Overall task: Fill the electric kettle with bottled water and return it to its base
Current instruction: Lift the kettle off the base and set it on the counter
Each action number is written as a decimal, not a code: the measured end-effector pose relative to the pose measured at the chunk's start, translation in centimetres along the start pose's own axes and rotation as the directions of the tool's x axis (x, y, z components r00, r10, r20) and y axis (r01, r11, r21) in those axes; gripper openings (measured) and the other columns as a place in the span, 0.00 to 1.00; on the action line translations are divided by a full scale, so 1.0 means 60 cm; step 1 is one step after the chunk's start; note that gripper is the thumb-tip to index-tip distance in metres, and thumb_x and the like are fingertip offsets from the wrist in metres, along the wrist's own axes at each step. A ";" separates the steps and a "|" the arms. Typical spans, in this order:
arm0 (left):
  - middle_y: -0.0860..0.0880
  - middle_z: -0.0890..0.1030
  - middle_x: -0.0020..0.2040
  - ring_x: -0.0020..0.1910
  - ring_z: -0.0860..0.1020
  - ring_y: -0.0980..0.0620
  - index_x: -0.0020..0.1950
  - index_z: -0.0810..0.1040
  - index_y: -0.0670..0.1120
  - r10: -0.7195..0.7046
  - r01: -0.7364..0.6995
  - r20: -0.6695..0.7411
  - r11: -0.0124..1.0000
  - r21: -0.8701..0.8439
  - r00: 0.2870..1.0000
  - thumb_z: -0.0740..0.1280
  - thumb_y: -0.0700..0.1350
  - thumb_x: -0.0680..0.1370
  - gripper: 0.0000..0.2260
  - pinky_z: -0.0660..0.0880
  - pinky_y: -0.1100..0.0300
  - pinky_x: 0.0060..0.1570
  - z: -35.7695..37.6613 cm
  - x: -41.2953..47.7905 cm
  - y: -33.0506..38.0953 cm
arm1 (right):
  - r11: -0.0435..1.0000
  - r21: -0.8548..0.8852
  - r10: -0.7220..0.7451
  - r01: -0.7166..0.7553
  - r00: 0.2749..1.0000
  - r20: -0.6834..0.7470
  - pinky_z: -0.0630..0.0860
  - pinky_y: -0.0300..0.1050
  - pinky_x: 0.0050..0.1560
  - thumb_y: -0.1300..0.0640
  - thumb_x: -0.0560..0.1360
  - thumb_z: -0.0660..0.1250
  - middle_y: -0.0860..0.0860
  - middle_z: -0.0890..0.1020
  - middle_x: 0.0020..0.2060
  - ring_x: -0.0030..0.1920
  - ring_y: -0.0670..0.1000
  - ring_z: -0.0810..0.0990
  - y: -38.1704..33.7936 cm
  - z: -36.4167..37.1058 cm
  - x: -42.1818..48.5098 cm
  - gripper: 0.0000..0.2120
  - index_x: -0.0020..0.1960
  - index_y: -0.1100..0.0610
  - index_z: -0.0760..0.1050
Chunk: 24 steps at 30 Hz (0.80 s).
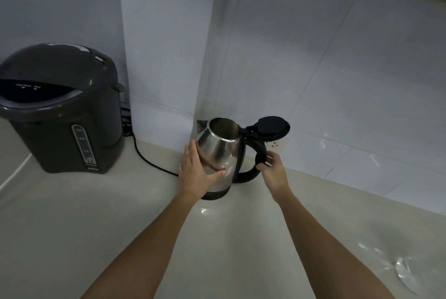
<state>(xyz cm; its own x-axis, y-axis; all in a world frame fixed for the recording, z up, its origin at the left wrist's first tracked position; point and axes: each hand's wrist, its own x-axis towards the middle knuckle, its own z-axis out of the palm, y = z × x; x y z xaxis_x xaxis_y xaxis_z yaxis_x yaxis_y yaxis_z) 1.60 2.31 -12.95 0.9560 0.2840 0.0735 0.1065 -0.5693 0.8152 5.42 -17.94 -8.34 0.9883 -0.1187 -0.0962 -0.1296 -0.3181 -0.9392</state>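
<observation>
Kettle (pixel 220 151) lid open, tilted over base, water unclear; left hand (pixel 196 169) spread flat on body, right hand (pixel 272 165) grip pinching handle at 3 o'clock; seating left

kettle body (pixel 218 151): showing shiny silver steel, mirroring a hand
kettle lid (pixel 270 127): showing plain black
kettle handle (pixel 259 153): showing black
kettle foot (pixel 214 194): showing a dark band
water boiler (pixel 60 107), far left: showing dark grey, with a pale gauge strip
cord (pixel 149 161): showing black
counter (pixel 96 214): showing pale beige
wall tiles (pixel 337 69): showing white with thin grey joints
</observation>
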 end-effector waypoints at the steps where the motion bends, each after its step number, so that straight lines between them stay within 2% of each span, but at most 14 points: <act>1: 0.49 0.47 0.80 0.78 0.52 0.44 0.77 0.38 0.56 -0.002 0.003 0.012 1.000 -0.024 1.000 0.75 0.66 0.62 0.58 0.57 0.40 0.74 0.000 0.001 -0.003 | 0.999 -0.053 -0.002 0.003 1.000 0.020 0.70 0.45 0.55 0.61 0.75 0.66 0.51 0.76 0.57 0.57 0.52 0.75 0.008 0.005 -0.001 0.21 0.66 0.55 0.68; 3: 0.50 0.50 0.80 0.77 0.56 0.44 0.76 0.39 0.59 0.005 -0.004 0.002 0.998 -0.067 1.000 0.77 0.65 0.60 0.58 0.62 0.39 0.71 0.001 0.003 -0.005 | 0.991 -0.134 -0.021 0.025 0.999 0.030 0.69 0.44 0.53 0.55 0.76 0.67 0.48 0.76 0.52 0.53 0.50 0.75 0.022 0.017 -0.001 0.20 0.66 0.55 0.68; 5: 0.50 0.53 0.79 0.76 0.58 0.45 0.76 0.42 0.60 0.014 -0.017 -0.029 0.995 -0.095 0.999 0.78 0.64 0.59 0.58 0.64 0.41 0.71 0.002 0.003 -0.006 | 0.985 -0.165 -0.045 0.043 0.999 -0.008 0.73 0.47 0.54 0.52 0.78 0.65 0.49 0.76 0.51 0.54 0.52 0.76 0.032 0.026 0.004 0.18 0.65 0.55 0.68; 7: 0.51 0.56 0.78 0.76 0.60 0.46 0.76 0.44 0.60 0.021 -0.026 -0.057 0.994 -0.102 0.998 0.78 0.64 0.58 0.57 0.67 0.43 0.69 0.002 0.003 -0.007 | 0.983 -0.176 -0.062 0.053 0.997 -0.047 0.76 0.50 0.57 0.52 0.79 0.63 0.51 0.77 0.51 0.54 0.53 0.77 0.034 0.031 0.008 0.16 0.64 0.57 0.69; 10: 0.51 0.58 0.78 0.75 0.62 0.46 0.76 0.44 0.59 0.000 -0.005 -0.054 0.996 -0.093 0.999 0.78 0.64 0.59 0.57 0.68 0.44 0.68 0.000 0.005 -0.002 | 0.979 -0.191 -0.086 0.072 0.994 -0.068 0.72 0.45 0.54 0.52 0.80 0.62 0.52 0.78 0.50 0.51 0.51 0.75 0.031 0.033 0.011 0.14 0.63 0.57 0.69; 15: 0.50 0.60 0.77 0.73 0.65 0.44 0.77 0.45 0.58 0.018 -0.024 -0.087 0.997 -0.068 0.996 0.77 0.64 0.60 0.56 0.69 0.44 0.67 -0.012 0.005 0.027 | 0.974 -0.181 -0.147 0.134 0.987 -0.063 0.70 0.43 0.50 0.52 0.79 0.62 0.50 0.77 0.47 0.49 0.50 0.75 0.010 0.017 0.014 0.14 0.63 0.57 0.70; 24: 0.49 0.63 0.76 0.73 0.66 0.45 0.77 0.46 0.57 0.131 -0.136 -0.113 0.990 -0.038 0.985 0.76 0.65 0.61 0.54 0.70 0.45 0.67 0.023 -0.055 0.149 | 0.976 -0.120 -0.198 0.183 0.972 -0.127 0.70 0.42 0.49 0.52 0.79 0.63 0.49 0.77 0.47 0.48 0.49 0.76 -0.004 -0.119 -0.019 0.14 0.62 0.56 0.71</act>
<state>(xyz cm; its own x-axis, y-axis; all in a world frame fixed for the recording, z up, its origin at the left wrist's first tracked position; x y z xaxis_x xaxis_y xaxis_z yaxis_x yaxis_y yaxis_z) -0.22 -4.77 -6.70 0.9246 0.2922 0.2444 -0.0353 -0.5731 0.8188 3.78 -24.44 -5.63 0.9759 -0.1718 0.1346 0.0449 -0.4451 -0.8943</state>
